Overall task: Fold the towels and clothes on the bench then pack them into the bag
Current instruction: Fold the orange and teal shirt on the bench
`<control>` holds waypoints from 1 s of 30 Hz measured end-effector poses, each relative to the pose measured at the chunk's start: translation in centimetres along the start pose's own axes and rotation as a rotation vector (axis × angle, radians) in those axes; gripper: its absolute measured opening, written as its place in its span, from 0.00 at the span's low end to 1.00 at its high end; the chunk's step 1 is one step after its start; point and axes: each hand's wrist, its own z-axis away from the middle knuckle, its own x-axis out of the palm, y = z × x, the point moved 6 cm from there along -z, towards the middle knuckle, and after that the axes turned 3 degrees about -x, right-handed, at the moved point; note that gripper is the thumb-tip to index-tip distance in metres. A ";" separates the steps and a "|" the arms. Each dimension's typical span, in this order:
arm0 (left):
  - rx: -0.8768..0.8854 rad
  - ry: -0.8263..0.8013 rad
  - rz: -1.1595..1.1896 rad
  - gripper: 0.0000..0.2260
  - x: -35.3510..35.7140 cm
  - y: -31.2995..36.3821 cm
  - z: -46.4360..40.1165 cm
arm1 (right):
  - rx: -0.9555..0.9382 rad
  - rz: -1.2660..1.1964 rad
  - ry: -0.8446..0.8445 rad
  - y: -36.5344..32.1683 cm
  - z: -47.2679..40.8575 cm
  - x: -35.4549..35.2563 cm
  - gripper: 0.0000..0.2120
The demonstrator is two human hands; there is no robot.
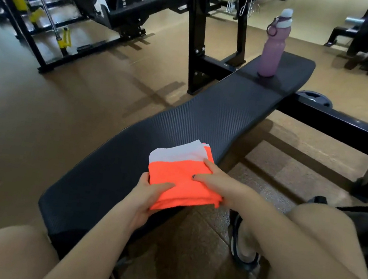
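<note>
Holding the folded stack at lower centre of the frame, your left hand (146, 193) pinches the near corner of the orange cloth (181, 182), thumb on top, while your right hand (217, 182) clamps its right edge. Both grips close on the fabric, likely so the white towel (176, 151) beneath stays squared. The stack sits at the edge of the black surface (205, 118); no bag is visible. A purple bottle (274, 45) stands upper right.

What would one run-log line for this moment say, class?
left hand: grips orange cloth | right hand: holds stack | white towel: beneath | bench: under stack | bag: unseen
</note>
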 end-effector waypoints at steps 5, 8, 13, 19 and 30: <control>-0.091 -0.105 0.078 0.17 0.2 0.5 2.9 | -0.043 -0.198 -0.049 -0.7 3.7 -0.1 0.28; -0.107 -0.209 0.173 0.09 0.6 0.8 5.2 | -0.120 -0.227 -0.033 -1.2 6.3 0.0 0.27; -0.043 -0.200 0.057 0.12 1.1 2.8 7.1 | -0.216 -0.353 0.032 -3.2 9.8 -1.9 0.30; 0.073 -0.308 0.033 0.14 2.8 8.1 8.2 | -0.377 -0.485 0.155 -6.8 12.8 -4.3 0.33; 0.218 -0.442 -0.110 0.16 8.8 10.0 6.2 | -0.373 -0.454 0.392 -5.9 15.9 -8.5 0.33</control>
